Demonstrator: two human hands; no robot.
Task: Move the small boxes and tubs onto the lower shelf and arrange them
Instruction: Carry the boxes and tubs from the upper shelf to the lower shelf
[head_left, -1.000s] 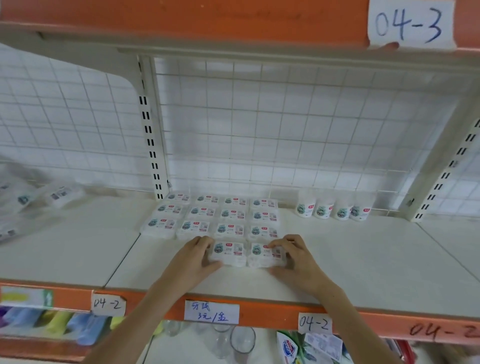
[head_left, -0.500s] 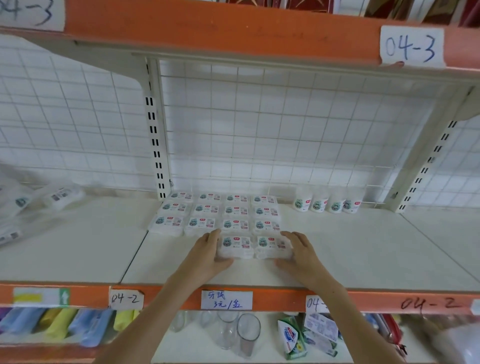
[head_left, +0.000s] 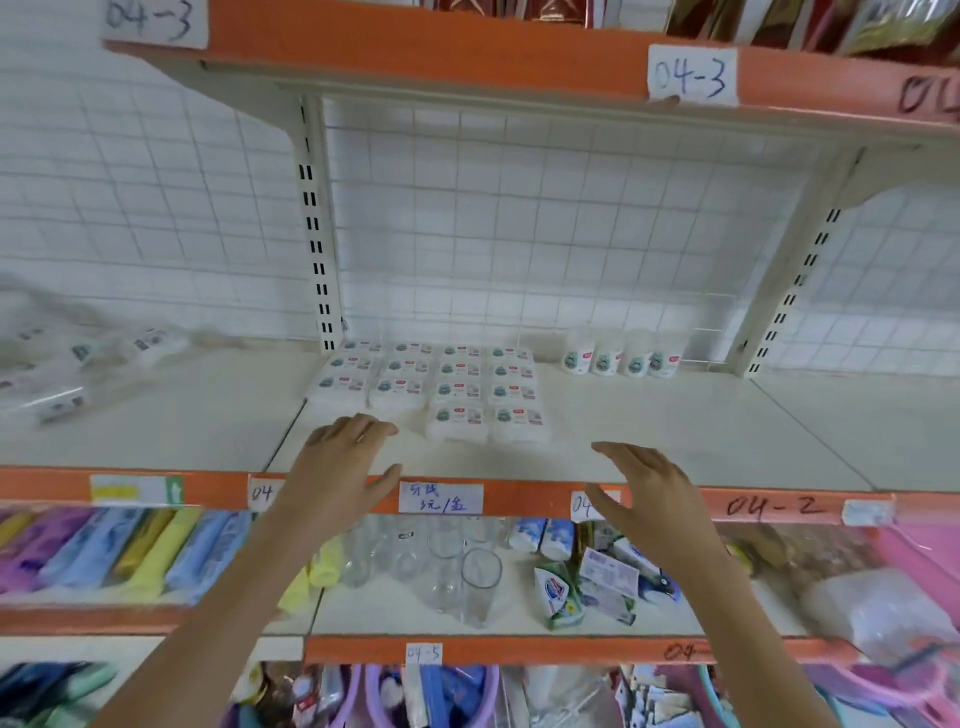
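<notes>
Left hand (head_left: 345, 462) and right hand (head_left: 641, 486) hovered over the front edge of the shelf (head_left: 675, 447), fingers spread and relaxed, holding nothing, both apart from the boxes (head_left: 431, 387). Boxes lay flat in a block against the back left of the bay: four columns, the two right ones a row longer, so the two left columns looked one box short at the front. Tubs (head_left: 621, 356) stood upright in a single row at the back, just right of the boxes. Judged mostly done; a front-row gap left to fill and perhaps squaring up. More packs (head_left: 78, 364) lay loose in the next bay left, blurred, could not tell if same goods
</notes>
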